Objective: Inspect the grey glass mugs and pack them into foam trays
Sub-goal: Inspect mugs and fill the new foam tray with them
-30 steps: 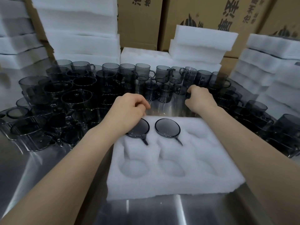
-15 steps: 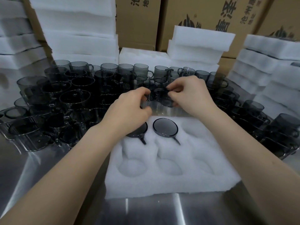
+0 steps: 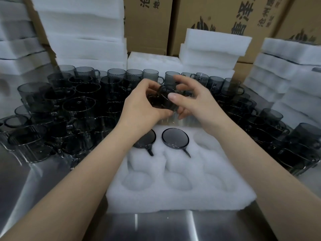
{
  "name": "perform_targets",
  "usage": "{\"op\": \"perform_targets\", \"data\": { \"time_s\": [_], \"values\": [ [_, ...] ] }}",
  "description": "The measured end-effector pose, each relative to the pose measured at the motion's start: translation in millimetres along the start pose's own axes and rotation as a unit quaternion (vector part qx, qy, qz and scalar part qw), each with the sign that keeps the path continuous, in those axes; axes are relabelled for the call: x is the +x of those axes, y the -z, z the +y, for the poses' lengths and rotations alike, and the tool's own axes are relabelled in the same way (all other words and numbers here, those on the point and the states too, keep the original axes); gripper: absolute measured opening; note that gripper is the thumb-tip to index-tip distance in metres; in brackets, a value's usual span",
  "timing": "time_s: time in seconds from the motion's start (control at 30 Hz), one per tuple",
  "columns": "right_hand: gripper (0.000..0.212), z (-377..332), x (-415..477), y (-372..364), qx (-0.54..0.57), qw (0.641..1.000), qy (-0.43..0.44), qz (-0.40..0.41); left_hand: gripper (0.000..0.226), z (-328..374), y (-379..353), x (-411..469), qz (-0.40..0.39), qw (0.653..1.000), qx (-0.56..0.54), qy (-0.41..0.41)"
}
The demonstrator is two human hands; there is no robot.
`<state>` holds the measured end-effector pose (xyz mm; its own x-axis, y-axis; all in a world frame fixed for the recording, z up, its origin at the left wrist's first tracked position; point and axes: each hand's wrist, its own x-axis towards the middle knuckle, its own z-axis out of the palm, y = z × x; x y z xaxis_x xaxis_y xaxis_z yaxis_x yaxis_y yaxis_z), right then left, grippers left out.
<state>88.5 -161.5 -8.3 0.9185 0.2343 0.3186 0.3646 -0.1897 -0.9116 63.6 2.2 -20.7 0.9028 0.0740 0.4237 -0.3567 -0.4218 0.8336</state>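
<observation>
While I watch through the head camera, one grey glass mug (image 3: 164, 101) sits lifted off the tabletop (image 3: 156, 226), tilted and caught between both hands just past the far edge of the foam tray (image 3: 173, 193). My left hand (image 3: 142, 106) has its fingers curled round the mug's left side. My right hand (image 3: 196, 101) pinches the other side, thumb on the near wall and lower fingers underneath, with the index finger raised free above. The two hands are close together, clamped on that one mug.

In the tray's far row, the left packed mug (image 3: 146, 140) is seated in its pocket, partly hidden by my left wrist, and the middle packed mug (image 3: 175, 139) sits beside it. Both handles point toward me. The far right pocket and the three near pockets hold nothing.

Loose grey mugs (image 3: 78, 105) crowd the tabletop to the left, behind and to the right of the tray. White foam stacks (image 3: 83, 40) and cardboard boxes (image 3: 147, 23) stand behind them.
</observation>
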Motion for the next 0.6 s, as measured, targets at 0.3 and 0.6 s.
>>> {"op": "perform_targets", "data": {
  "time_s": [0.3,0.6],
  "values": [
    [0.044,0,-5,-8,0.047,0.997,-0.024,-0.06,0.053,-2,0,-3,-0.013,0.999,0.03,-0.034],
    [0.029,-2,-5,-13,0.056,0.997,-0.027,0.037,0.056,1,-1,-7,-0.026,0.995,0.047,-0.078]
  ]
}}
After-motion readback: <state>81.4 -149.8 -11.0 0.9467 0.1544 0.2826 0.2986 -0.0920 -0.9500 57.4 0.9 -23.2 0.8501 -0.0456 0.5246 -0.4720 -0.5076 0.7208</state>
